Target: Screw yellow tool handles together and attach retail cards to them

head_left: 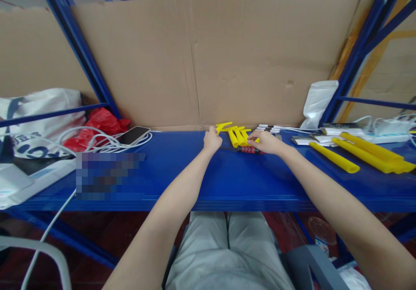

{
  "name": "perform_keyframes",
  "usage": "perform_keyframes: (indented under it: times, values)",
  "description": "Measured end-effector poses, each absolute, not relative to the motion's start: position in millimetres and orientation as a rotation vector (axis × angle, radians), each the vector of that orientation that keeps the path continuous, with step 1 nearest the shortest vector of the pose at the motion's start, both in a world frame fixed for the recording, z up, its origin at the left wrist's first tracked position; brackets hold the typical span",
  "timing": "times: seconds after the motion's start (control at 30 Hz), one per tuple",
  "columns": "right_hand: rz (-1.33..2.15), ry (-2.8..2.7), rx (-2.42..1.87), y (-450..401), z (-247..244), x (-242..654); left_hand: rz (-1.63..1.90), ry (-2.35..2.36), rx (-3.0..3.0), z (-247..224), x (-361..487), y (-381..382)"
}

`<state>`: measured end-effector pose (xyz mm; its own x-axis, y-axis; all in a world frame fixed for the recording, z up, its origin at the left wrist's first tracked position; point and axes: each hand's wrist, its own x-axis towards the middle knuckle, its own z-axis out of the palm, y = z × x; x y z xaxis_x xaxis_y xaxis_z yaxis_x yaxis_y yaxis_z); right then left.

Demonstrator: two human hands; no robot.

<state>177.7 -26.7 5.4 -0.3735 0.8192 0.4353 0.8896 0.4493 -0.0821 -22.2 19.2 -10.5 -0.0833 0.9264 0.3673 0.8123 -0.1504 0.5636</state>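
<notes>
My left hand is closed on a yellow plastic piece, which sticks out to the right above its fingers. Just right of it, several similar yellow tube-shaped pieces lie side by side against the back of the blue shelf. At their right end is my right hand, its fingers curled together with a bit of yellow showing at the fingertips. A screwdriver with a red and black handle lies in front of the row, its handle end near my right fingers.
Long yellow tubes lie on the right beside white boxes and cables. Small black-and-white items sit behind my right hand. A phone, coiled white cable and red bag are on the left. A cardboard panel closes the back.
</notes>
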Motion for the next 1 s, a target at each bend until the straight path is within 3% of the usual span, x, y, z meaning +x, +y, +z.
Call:
perform_keyframes:
  times: [0.17, 0.33, 0.5, 0.67, 1.0]
  values:
    - [-0.188, -2.129, -1.437, -20, 1, 181, 1.375, 1.714, 2.025, -7, -14, 14]
    - [0.075, -1.701, -1.413, -8, -1, 187, 1.556, 1.339, 2.218, -8, -6, 6]
    - [0.418, -1.261, -1.211, 2, 2, 202, 1.402, 1.031, 2.422, -10, 4, -4]
    - [0.522, -1.078, -1.075, 5, 3, 212, 1.284, 0.925, 2.513, -13, 13, -14]
    - [0.497, -1.312, -1.119, -7, -1, 185, 0.996, 1.416, 2.546, -6, 11, -24]
